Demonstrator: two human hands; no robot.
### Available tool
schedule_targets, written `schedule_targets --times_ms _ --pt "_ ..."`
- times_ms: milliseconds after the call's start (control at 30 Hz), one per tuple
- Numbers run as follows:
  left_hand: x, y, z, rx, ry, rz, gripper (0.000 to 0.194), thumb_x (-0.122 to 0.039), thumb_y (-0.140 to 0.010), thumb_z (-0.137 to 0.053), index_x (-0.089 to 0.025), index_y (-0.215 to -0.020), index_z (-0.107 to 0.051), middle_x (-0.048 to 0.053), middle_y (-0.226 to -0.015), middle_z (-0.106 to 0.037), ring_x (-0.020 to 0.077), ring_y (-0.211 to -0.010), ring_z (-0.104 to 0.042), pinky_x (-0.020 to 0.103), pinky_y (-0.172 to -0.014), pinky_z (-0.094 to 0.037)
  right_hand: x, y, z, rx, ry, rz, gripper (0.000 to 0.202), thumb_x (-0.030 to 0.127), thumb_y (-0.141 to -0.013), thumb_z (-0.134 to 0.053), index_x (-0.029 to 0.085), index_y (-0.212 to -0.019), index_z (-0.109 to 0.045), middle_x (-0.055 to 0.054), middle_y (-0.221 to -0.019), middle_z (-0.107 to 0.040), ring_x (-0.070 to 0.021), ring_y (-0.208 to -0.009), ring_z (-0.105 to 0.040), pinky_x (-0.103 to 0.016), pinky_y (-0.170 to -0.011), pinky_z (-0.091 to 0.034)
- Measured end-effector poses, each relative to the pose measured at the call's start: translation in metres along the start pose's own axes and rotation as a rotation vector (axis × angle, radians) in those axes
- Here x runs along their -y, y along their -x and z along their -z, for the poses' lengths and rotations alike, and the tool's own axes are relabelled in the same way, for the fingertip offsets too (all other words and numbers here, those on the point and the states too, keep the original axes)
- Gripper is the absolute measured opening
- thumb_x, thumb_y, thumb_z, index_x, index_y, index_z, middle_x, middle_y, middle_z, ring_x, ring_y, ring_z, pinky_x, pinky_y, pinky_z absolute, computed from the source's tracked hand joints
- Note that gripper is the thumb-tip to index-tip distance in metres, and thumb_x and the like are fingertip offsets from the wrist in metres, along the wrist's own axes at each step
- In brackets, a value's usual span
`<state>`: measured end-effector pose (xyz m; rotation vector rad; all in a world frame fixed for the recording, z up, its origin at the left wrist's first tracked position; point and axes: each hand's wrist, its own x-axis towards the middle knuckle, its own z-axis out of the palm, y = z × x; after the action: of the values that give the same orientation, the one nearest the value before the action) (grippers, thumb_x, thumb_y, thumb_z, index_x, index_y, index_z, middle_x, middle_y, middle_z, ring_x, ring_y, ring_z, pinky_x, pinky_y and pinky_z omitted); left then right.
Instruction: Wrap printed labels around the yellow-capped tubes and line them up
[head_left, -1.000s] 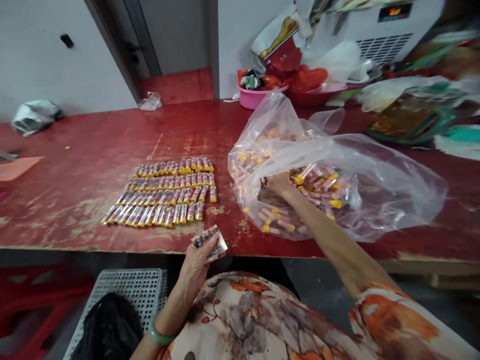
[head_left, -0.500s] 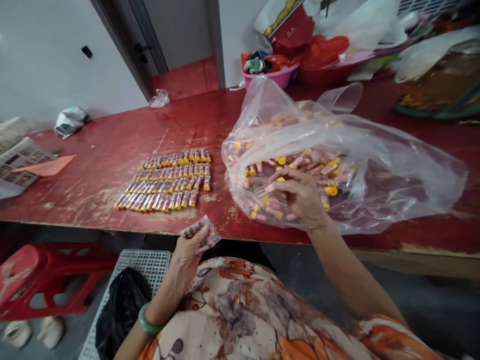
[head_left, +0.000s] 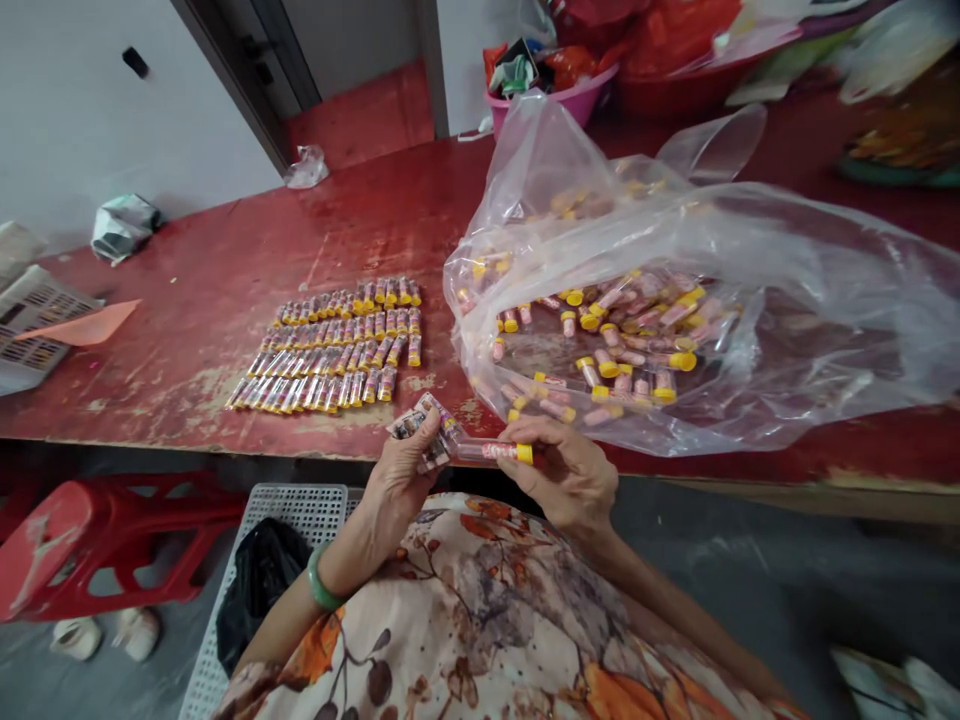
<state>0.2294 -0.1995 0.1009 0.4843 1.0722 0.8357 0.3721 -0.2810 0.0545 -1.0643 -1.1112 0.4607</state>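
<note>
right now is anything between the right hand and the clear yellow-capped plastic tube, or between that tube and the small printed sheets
Nothing visible. The right hand grips the tube at its yellow cap; the other end lies against or beside the printed sheets.

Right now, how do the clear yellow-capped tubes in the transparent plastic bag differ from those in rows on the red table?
Bagged tubes lie jumbled; row tubes lie neatly side by side. Bagged tubes show pink; row tubes show darker, mottled colouring. Both have yellow ends.
</note>
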Motion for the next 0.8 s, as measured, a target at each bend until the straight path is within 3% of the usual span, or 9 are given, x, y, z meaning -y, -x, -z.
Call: schedule_targets --times_ms 167,367,433,600,700,800 --pt "-0.001 -0.017 -0.001 -0.058 0.082 0.046 0.042 -0.028 -0.046 -0.091 -0.014 -0.074 -0.063 -0.003 -0.066 -0.067 0.0091 -0.052 -0.059 0.021 -0.052 -0.051 -0.011 -0.001 -0.017 -0.086 0.165 0.251 0.035 0.008 -0.073 -0.07 0.021 -0.103 -0.058 -0.005 -0.091 -0.067 -0.0187 -0.084 -0.066 -0.033 -0.073 -0.056" --pt "0.002 -0.021 0.007 0.021 0.045 -0.079 0.035 -0.027 -0.054 -0.088 -0.014 -0.076 -0.064 -0.001 -0.069 -0.068 0.0113 -0.059 -0.062 0.025 -0.06 -0.054 -0.035 0.007 -0.032 -0.03 0.442 0.416 0.041 0.014 -0.075 -0.072 0.025 -0.112 -0.056 -0.006 -0.098 -0.067 -0.0202 -0.089 -0.069 -0.032 -0.07 -0.058" --pt "0.001 -0.022 0.012 0.054 0.018 -0.091 0.033 -0.025 -0.056 -0.087 -0.013 -0.077 -0.065 0.0 -0.07 -0.068 0.0114 -0.058 -0.062 0.023 -0.058 -0.053 -0.038 0.002 -0.036 0.029 0.422 0.419 0.038 0.017 -0.08 -0.068 0.026 -0.115 -0.056 -0.007 -0.101 -0.067 -0.0209 -0.094 -0.068 -0.033 -0.074 -0.058" --pt "-0.006 -0.029 0.028 0.111 0.011 -0.023 0.033 -0.026 -0.056 -0.087 -0.013 -0.08 -0.068 0.002 -0.072 -0.069 0.0124 -0.059 -0.062 0.025 -0.06 -0.052 -0.029 -0.027 -0.042 0.35 0.209 0.289 0.03 0.018 -0.09 -0.054 0.02 -0.119 -0.055 -0.013 -0.115 -0.061 -0.0217 -0.109 -0.061 -0.038 -0.088 -0.054" --pt "-0.013 -0.031 0.035 0.116 -0.01 0.001 0.036 -0.024 -0.052 -0.089 -0.013 -0.08 -0.07 0.002 -0.073 -0.07 0.0127 -0.061 -0.062 0.025 -0.062 -0.051 -0.025 -0.041 -0.048 0.321 0.171 0.203 0.026 0.016 -0.087 -0.058 0.021 -0.112 -0.058 -0.01 -0.109 -0.06 -0.0167 -0.088 -0.063 -0.033 -0.077 -0.055" --pt "-0.019 -0.032 0.039 0.175 -0.01 0.008 0.033 -0.022 -0.052 -0.089 -0.013 -0.078 -0.07 0.001 -0.072 -0.069 0.0116 -0.062 -0.061 0.025 -0.064 -0.05 -0.025 -0.046 -0.059 0.29 0.187 0.277 0.028 0.012 -0.085 -0.059 0.02 -0.111 -0.059 -0.009 -0.103 -0.06 -0.0156 -0.084 -0.061 -0.031 -0.072 -0.054"
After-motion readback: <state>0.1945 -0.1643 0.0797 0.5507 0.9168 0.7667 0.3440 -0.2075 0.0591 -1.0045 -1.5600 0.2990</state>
